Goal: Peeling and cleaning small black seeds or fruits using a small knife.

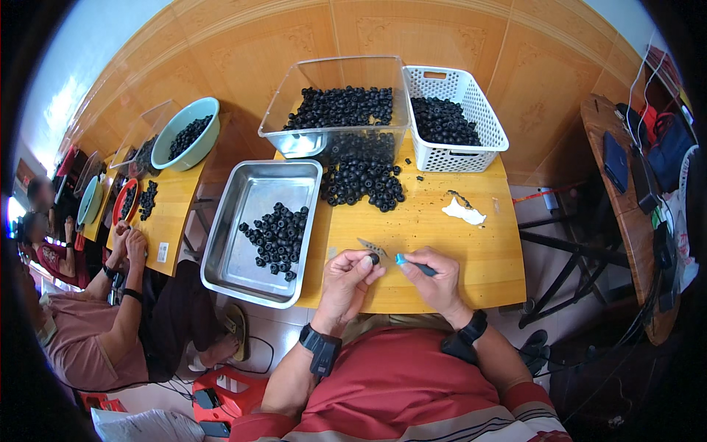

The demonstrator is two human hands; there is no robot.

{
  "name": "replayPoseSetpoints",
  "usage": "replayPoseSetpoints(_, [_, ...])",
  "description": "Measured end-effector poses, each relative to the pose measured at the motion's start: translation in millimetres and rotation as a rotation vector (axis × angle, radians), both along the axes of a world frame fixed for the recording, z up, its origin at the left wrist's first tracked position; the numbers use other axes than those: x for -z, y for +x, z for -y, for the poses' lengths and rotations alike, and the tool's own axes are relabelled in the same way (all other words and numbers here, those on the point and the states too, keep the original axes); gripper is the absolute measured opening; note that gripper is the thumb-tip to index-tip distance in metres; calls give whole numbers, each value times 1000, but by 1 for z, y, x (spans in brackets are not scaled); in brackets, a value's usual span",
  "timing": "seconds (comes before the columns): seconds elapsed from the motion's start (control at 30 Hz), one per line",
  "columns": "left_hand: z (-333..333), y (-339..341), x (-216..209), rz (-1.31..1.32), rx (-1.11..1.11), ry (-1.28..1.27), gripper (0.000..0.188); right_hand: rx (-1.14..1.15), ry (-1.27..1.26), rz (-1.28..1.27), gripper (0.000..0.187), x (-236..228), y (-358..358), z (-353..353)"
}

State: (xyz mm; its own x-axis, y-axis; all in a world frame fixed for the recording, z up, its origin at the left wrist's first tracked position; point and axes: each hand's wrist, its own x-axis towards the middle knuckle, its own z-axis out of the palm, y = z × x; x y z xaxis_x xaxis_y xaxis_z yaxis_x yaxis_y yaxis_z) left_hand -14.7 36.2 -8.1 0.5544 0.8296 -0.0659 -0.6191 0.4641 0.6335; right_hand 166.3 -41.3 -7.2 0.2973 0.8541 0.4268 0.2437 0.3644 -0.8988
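Between the thumb and fingers of my left hand [345, 283] is a small black ring-shaped part [374, 258], held above the near side of the wooden table. My right hand [436, 278] grips a small knife [421, 268] with a dark handle and a teal collar. Its grey blade [372, 247] points left and lies right beside the black part; whether it touches cannot be told. Left of my hands, a metal tray [221, 254] holds a cluster of black parts [276, 239]. Beyond my hands lies a pile of more such parts [361, 180].
At the back stand a clear plastic bin [271, 118] and a white perforated basket [451, 158], both with black parts. Crumpled white paper [464, 211] and dark scraps lie on the right. Another person [110, 324] works at the left table, near a pale green bowl [210, 136].
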Motion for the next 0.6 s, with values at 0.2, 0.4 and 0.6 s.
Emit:
replayPoseSetpoints(0.2, [3,-1,-19,23,-5,85,11,32,-73,-48,19,-7,1,2])
replayPoseSetpoints(0.4, [3,-5,-13,21,-21,42,13,37,-107,-89,19,-8,-2,5])
replayPoseSetpoints(0.6, [3,-3,-11,41,-8,10,13,22,-42,0,19,-10,-1,7])
